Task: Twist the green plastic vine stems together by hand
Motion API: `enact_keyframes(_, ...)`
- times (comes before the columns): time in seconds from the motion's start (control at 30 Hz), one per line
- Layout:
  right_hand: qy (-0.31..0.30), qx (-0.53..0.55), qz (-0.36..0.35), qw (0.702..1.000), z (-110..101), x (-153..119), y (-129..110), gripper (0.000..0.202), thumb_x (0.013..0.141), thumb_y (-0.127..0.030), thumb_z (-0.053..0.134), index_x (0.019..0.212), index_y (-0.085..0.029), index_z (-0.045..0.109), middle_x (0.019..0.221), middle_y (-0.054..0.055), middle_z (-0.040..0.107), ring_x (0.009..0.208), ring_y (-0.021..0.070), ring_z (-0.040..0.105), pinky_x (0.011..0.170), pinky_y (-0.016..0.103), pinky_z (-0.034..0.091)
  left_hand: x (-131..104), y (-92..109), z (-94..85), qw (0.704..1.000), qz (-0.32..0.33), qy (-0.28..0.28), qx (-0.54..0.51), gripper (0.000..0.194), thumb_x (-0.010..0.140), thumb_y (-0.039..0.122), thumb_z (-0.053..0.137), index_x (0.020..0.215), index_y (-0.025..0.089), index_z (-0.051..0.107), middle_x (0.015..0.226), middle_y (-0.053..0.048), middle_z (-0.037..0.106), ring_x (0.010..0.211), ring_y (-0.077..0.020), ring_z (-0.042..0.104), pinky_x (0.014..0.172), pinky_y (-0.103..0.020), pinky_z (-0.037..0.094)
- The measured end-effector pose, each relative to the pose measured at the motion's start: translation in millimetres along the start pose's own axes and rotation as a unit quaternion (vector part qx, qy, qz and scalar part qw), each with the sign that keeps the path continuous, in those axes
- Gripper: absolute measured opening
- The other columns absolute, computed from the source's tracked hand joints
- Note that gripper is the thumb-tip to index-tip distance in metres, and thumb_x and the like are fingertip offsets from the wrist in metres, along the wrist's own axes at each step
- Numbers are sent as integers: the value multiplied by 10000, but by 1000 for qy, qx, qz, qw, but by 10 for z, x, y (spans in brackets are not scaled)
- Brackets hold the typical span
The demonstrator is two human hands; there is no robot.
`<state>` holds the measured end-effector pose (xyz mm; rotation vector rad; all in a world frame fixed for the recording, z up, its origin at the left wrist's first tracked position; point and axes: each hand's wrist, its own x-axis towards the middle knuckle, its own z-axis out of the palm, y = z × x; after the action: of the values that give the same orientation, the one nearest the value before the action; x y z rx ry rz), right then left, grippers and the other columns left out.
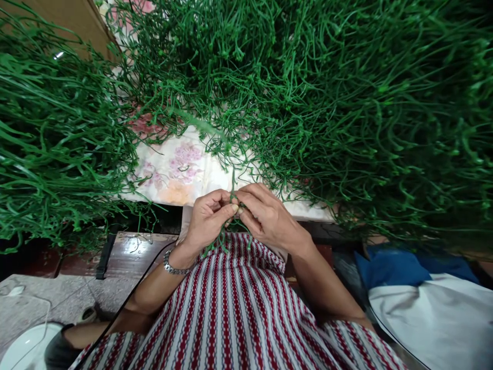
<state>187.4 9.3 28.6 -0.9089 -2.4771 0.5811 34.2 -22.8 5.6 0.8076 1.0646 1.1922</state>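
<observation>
Both hands meet at the table's near edge, in front of my striped shirt. My left hand (210, 216), with a metal watch at the wrist, pinches a green plastic plant stem (233, 180) between thumb and forefinger. My right hand (265, 213) has its fingertips closed on the same stem, touching the left thumb. One end of the stem points up past my fingers; thin green branches (220, 242) hang below them. Exactly where the pieces join is hidden by the fingertips.
Green plastic stems lie in a large heap (346, 103) at the back and right, and in another pile (57, 144) at the left. Beneath is a flowered tablecloth (185, 164). A cardboard box (73, 25) stands back left; white cloth (435, 313) lies at the lower right.
</observation>
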Motion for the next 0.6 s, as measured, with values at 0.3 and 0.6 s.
enact_keyframes(0.3,-14,-104,28,994,27,-74,-18,197,905,-211,404,792,-146,551,688,34,491,655,151,449,606,268,353,15,84,-45,992,3,-31,125,142,703,226,651,672,139,544,582,44,472,507,-49,400,487,-165,324)
enact_keyframes(0.6,-75,-191,-67,977,-193,-124,21,161,783,-67,454,741,-156,581,607,18,564,550,125,462,522,258,297,-6,212,-230,969,-33,-118,213,102,683,150,602,589,126,569,528,41,470,511,-65,401,503,-182,311)
